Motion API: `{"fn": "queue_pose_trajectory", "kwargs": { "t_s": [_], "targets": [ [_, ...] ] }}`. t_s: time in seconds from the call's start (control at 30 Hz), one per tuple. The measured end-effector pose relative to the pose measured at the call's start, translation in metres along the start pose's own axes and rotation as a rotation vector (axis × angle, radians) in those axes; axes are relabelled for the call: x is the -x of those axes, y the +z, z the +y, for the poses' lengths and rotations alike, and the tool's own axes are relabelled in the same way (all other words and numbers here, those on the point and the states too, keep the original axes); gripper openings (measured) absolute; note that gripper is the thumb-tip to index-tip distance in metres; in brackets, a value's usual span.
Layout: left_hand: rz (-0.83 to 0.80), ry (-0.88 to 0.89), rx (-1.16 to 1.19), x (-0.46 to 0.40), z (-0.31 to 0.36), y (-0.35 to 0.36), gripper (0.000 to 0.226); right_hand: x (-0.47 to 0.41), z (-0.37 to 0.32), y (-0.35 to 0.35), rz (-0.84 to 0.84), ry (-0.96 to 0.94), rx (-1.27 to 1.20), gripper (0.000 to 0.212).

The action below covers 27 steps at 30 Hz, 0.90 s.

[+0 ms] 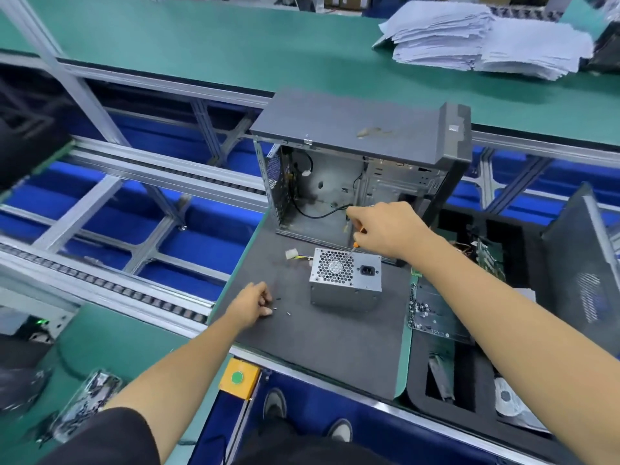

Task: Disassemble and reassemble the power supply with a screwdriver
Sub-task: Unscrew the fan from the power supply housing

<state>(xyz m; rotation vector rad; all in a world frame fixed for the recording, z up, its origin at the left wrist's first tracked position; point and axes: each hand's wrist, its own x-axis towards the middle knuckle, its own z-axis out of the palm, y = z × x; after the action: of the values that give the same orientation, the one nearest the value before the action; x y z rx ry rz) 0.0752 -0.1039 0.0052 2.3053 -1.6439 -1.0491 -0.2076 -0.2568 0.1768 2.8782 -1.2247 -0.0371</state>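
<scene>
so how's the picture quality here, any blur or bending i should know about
Head view: wide-angle bending curves the conveyor rails and stretches the arms at the edges; the centre is fairly sharp, with the power supply and the right hand on the screwdriver readable; the left hand is softer; corners smear, as with the paper stack; lighting even, no harsh glare.

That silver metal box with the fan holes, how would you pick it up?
Grip the silver metal power supply box from above by its two plain side walls, thumb on one, fingers on the other. It stands with the honeycomb fan grille and black socket facing up, so the walls are flat and free. Avoid the far-left side, where the yellow and black wires come out, and the orange-handled screwdriver touching the top.
</scene>
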Motion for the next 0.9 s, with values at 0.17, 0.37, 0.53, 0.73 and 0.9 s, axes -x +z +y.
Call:
{"fn": "queue_pose_trajectory", "kwargs": {
  "t_s": [0.17,0.37,0.53,0.73,0.9],
  "targets": [
    [0.011,0.05,-0.088,-0.002,-0.005,0.006,0.015,0.005,0.0,0.004,-0.011,0.028,-0.001,0.005],
    [0.003,0.122,-0.146,-0.002,-0.011,0.003,0.01,0.005,-0.005,0.003,-0.017,0.062,0.014,0.005],
    [-0.036,0.187,-0.137,-0.004,-0.009,0.006,0.02,0.004,-0.009,-0.001,-0.026,0.097,0.017,0.01],
    [-0.015,0.279,-0.253,-0.01,-0.008,0.008,0.017,0.003,-0.013,-0.003,-0.036,0.108,0.027,0.011],
    [0.05,0.324,-0.456,-0.015,-0.005,0.007,0.021,0.003,-0.015,-0.006,-0.069,0.137,0.039,0.008]
  ]
}}
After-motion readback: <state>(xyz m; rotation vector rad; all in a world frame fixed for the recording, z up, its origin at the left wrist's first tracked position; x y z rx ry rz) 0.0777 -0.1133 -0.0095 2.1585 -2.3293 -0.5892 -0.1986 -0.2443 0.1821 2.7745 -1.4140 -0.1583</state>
